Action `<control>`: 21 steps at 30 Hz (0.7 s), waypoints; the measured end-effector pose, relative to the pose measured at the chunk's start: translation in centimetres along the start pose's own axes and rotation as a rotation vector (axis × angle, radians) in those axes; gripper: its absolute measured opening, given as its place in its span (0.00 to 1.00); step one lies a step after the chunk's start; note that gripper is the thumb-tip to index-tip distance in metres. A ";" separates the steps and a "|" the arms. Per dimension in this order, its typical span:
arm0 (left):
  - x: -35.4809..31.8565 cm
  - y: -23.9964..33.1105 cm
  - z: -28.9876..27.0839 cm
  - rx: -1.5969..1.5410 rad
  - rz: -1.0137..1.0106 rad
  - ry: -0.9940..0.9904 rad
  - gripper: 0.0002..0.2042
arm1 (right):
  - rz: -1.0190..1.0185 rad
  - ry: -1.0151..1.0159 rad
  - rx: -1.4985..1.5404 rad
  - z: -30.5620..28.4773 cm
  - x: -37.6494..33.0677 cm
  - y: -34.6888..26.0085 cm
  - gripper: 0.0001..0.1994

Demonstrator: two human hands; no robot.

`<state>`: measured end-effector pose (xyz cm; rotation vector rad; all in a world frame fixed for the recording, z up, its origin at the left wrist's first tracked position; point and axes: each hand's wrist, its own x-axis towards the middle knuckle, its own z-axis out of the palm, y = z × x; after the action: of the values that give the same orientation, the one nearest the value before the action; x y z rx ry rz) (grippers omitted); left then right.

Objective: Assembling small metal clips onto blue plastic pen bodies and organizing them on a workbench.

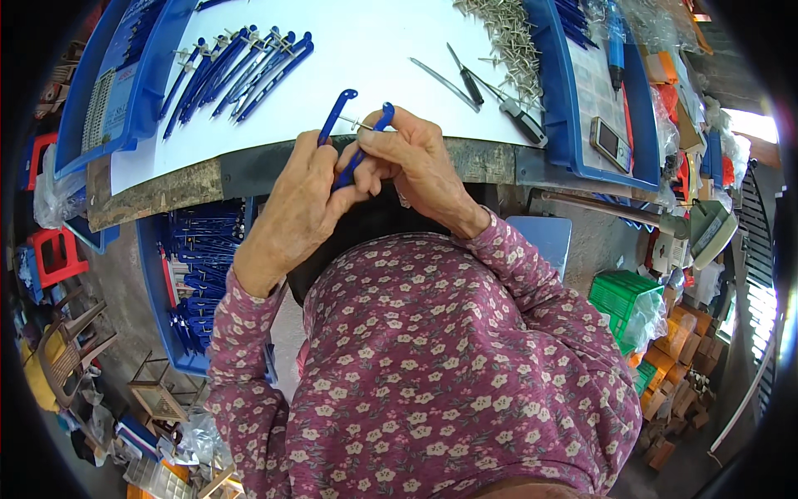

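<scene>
My left hand (309,187) is closed round a slim blue bar (339,112) with a hooked, holed end, held just over the near table edge. A second blue bar (386,116) is pinched between the thumb and fingers of my right hand (411,162). A small silver pin (356,124) spans the gap between the two bars near their upper ends. The lower parts of both bars are partly hidden by my fingers. Beyond my left hand, several similar blue bars (241,71) with metal pins lie side by side on the white sheet (366,50).
Small metal pins (515,50) are heaped at the far right, near tweezers (447,83) and a black-handled tool (522,121). Blue trays (565,108) flank the work surface; the right one holds a small device with a screen (609,144). Below left, a blue crate (179,353) holds many blue bars.
</scene>
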<state>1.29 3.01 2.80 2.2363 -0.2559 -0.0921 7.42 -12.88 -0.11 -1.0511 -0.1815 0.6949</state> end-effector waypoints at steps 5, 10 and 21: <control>0.9 -0.6 -1.1 0.102 0.008 -0.096 0.09 | 0.046 0.031 -0.308 -0.3 -0.5 -1.5 0.15; 1.7 -1.3 -2.1 0.286 0.113 -0.165 0.09 | -0.241 -0.013 -1.116 -1.2 -1.1 -2.5 0.26; 1.0 -1.9 -1.2 0.478 0.182 -0.107 0.08 | -0.436 -0.268 -1.458 -2.2 0.5 -2.2 0.29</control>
<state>2.75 4.91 2.06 2.6705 -0.5905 -0.0563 9.78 -14.84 0.51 -2.1832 -1.2392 0.2046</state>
